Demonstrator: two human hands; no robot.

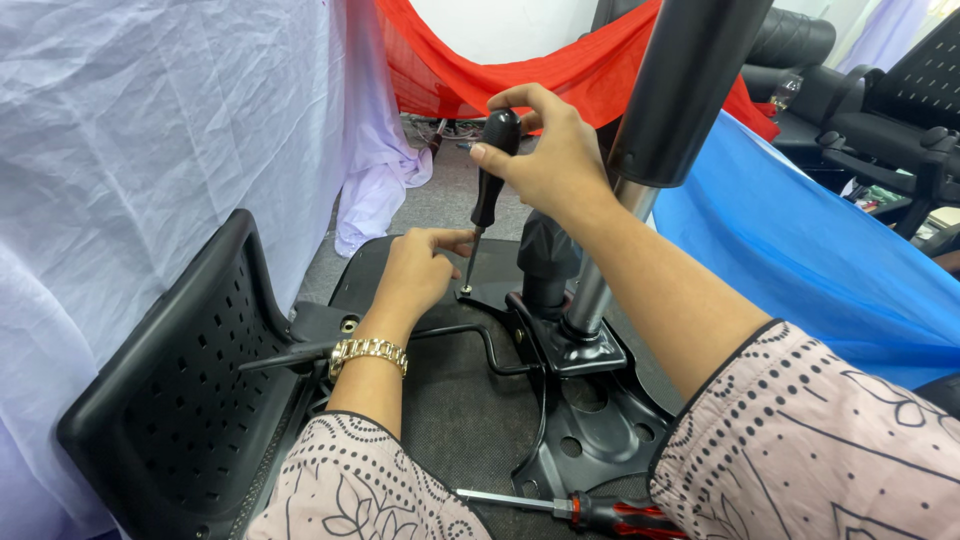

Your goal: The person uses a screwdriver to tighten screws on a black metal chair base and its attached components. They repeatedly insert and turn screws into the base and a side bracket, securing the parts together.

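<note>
Upright, the screwdriver [489,185] stands clenched in the right hand [545,150]; its tip meets the screw [466,290] directly below; left hand's [415,270] fingertips steady the shaft.

Black screwdriver handle [492,170], red drape [600,70] (blue cloth [820,250] beside)

Bright, even indoor light with soft shadows; sharp centre, edges stretched, perhaps slightly blurred far right.
</note>
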